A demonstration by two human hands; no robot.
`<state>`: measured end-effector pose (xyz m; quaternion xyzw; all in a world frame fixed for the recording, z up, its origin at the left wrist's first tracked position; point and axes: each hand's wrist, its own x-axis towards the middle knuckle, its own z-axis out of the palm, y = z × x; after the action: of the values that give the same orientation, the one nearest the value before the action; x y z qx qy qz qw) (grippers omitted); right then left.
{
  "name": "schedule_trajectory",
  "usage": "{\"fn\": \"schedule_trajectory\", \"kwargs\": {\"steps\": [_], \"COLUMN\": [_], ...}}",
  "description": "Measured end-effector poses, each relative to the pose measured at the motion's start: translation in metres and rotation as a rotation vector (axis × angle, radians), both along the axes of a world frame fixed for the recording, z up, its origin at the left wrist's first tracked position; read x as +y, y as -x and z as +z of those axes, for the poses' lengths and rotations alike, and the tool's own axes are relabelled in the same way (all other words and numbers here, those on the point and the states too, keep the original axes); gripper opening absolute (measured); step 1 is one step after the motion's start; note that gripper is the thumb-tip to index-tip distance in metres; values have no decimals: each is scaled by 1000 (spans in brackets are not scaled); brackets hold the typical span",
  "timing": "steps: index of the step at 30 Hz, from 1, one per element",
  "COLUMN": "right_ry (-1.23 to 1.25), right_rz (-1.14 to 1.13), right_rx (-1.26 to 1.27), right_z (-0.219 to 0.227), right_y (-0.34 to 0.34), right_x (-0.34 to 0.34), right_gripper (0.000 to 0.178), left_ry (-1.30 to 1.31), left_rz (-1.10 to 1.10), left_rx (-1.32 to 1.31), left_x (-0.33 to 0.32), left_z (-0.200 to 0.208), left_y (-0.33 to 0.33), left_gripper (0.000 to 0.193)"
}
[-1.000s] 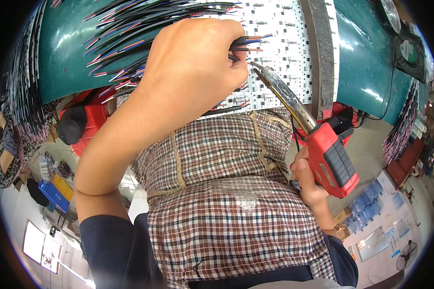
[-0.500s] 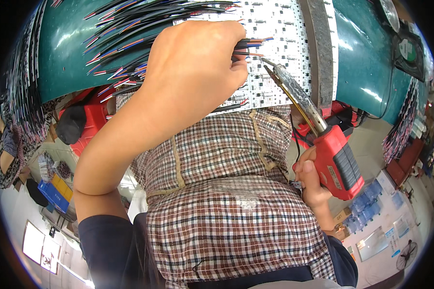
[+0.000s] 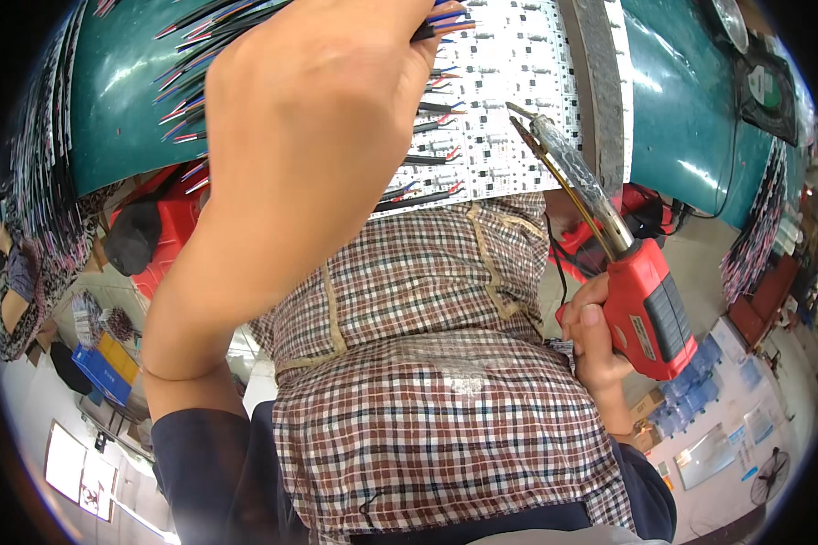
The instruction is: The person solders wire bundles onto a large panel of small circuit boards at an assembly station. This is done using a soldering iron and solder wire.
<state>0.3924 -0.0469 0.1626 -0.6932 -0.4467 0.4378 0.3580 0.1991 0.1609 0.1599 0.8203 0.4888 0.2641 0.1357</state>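
My left hand is closed on a thin black cable with blue and orange wire ends, held over the far part of a white sheet of circuit boards. The fingertips are partly hidden behind the hand. In my right hand is a red soldering gun, its grip wrapped by the fingers. A thin brass-coloured tube runs along the gun's barrel. Its tip hangs above the boards, apart from the cable. Nearer me, several black cables lie with their wire ends on the boards, partly behind my left hand.
More loose cables are spread on the green tabletop at left. A dark grey bar lies along the sheet's right side. Beyond it stands a small black fan. Cable bundles hang over the table at far left and far right.
My left hand has moved away from me and slightly left, carrying the cable off from the soldering tip. The soldering gun has shifted a little to the right. More cables on the boards now show.
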Motion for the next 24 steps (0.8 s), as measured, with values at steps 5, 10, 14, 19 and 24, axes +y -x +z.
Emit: {"fn": "schedule_trajectory", "kwargs": {"steps": [5, 10, 14, 19, 24], "right_ry": [71, 130, 147, 102, 158], "right_rz": [23, 26, 100, 141, 84], "right_rx": [-53, -47, -85, -102, -5], "right_z": [3, 4, 2, 0, 0], "right_y": [-3, 0, -3, -3, -2], "right_x": [-13, -19, -15, -12, -11], "right_gripper": [18, 22, 16, 8, 6], "left_ry": [338, 265, 233, 215, 215], "left_rz": [-173, -202, -187, -195, -198], "left_rx": [-75, -53, -26, -50, -39], "left_x": [-11, -27, -28, -28, -29], "left_z": [-14, -37, -42, -43, -44], "left_y": [21, 24, 22, 21, 21], "left_gripper": [11, 15, 16, 16, 15]}}
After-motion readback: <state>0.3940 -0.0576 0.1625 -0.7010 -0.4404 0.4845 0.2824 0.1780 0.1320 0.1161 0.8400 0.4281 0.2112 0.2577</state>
